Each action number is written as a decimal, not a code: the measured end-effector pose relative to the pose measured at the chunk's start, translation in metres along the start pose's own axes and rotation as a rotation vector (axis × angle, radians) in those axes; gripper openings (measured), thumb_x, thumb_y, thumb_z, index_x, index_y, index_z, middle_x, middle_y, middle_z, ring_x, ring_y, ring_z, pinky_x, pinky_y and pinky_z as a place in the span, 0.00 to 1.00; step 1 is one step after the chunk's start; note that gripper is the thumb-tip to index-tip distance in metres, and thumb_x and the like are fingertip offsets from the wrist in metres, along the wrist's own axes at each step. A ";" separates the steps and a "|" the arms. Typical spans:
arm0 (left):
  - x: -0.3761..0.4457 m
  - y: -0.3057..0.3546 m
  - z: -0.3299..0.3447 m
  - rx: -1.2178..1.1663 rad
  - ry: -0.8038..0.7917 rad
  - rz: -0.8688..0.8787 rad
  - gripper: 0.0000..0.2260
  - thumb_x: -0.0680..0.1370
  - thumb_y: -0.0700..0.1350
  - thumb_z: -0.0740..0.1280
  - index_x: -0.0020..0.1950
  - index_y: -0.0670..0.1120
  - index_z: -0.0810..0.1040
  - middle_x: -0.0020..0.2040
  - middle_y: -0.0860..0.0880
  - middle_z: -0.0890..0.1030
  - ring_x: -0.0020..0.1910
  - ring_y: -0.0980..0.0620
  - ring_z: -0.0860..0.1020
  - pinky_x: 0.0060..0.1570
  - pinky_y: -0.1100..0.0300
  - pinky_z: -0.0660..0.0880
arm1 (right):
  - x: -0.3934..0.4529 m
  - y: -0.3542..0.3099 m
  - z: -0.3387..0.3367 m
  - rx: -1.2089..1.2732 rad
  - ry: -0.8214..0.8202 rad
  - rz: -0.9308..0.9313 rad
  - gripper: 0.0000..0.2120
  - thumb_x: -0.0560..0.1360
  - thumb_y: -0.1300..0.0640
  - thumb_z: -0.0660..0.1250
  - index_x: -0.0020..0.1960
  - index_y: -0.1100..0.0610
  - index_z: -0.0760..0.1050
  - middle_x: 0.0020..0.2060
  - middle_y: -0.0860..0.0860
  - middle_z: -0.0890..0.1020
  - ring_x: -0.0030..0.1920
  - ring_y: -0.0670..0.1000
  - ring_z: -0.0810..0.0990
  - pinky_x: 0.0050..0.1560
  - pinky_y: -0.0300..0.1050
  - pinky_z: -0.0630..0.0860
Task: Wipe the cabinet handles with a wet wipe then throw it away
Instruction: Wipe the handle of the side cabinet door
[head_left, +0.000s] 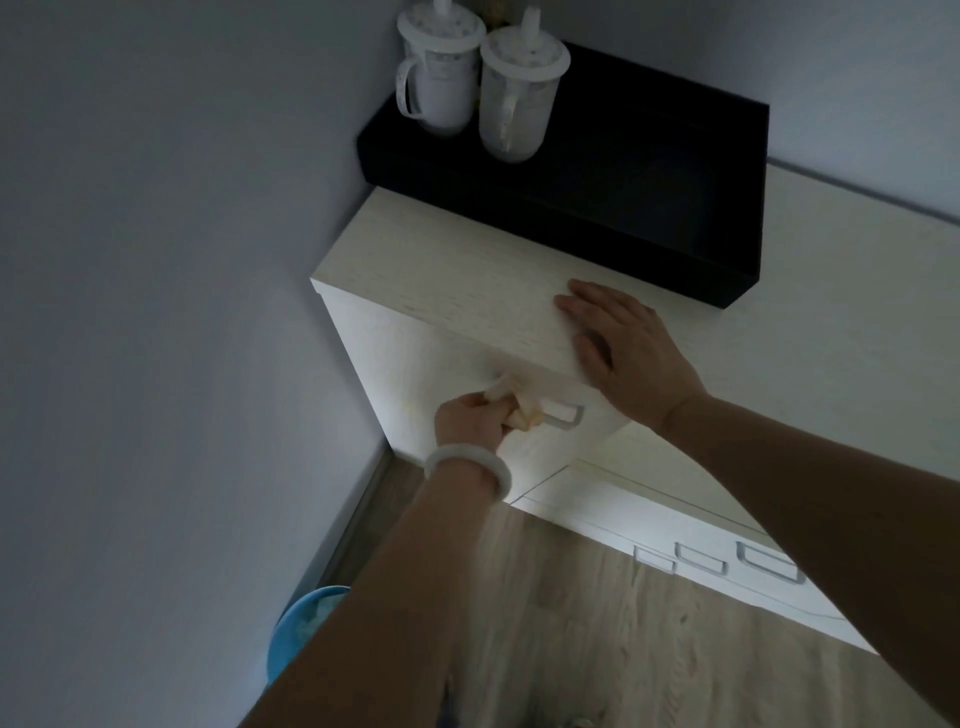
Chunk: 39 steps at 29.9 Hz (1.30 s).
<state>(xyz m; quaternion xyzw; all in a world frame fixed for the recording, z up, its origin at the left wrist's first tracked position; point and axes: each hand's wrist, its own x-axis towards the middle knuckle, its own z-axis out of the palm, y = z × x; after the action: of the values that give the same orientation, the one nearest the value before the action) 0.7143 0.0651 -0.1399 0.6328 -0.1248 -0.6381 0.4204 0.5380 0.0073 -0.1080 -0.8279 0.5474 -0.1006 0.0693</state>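
Note:
A pale wood-grain cabinet (447, 260) stands in the room's corner. On its front, a light rectangular handle (563, 414) sticks out. My left hand (470, 423), with a white bangle on the wrist, grips a crumpled wet wipe (511, 402) wrapped around the left end of that handle. My right hand (621, 345) lies flat on the cabinet's top near the front edge, fingers straight. Lower to the right, three more handles (698, 558) show on a lower cabinet front.
A black tray (649, 208) sits at the back of the cabinet top with two lidded white mugs (478, 78) on it. Grey walls close in the left side. A blue bin (301, 629) stands on the wooden floor (597, 623) by the left wall.

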 end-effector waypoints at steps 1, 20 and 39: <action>0.002 0.004 -0.004 0.022 -0.011 0.033 0.07 0.69 0.35 0.73 0.33 0.45 0.81 0.34 0.46 0.84 0.40 0.48 0.82 0.53 0.54 0.78 | 0.000 0.000 0.000 -0.005 0.001 0.000 0.23 0.81 0.48 0.51 0.75 0.48 0.61 0.75 0.47 0.63 0.74 0.49 0.59 0.74 0.49 0.55; -0.018 -0.008 0.013 -0.072 0.218 0.218 0.10 0.75 0.42 0.70 0.56 0.47 0.82 0.47 0.53 0.84 0.46 0.59 0.81 0.36 0.78 0.73 | 0.000 -0.002 -0.001 0.002 0.011 0.003 0.24 0.80 0.47 0.50 0.75 0.49 0.62 0.74 0.48 0.64 0.74 0.50 0.61 0.73 0.49 0.56; -0.024 -0.026 0.021 -0.655 0.211 -0.035 0.09 0.75 0.34 0.68 0.54 0.41 0.81 0.48 0.44 0.84 0.45 0.50 0.83 0.39 0.62 0.81 | 0.000 -0.001 0.000 0.011 0.013 0.001 0.23 0.80 0.49 0.51 0.74 0.48 0.62 0.74 0.47 0.64 0.74 0.50 0.61 0.73 0.50 0.57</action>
<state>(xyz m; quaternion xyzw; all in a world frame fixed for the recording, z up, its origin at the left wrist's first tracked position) 0.6818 0.0896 -0.1377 0.5285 0.1416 -0.5825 0.6011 0.5391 0.0074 -0.1078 -0.8267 0.5476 -0.1089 0.0702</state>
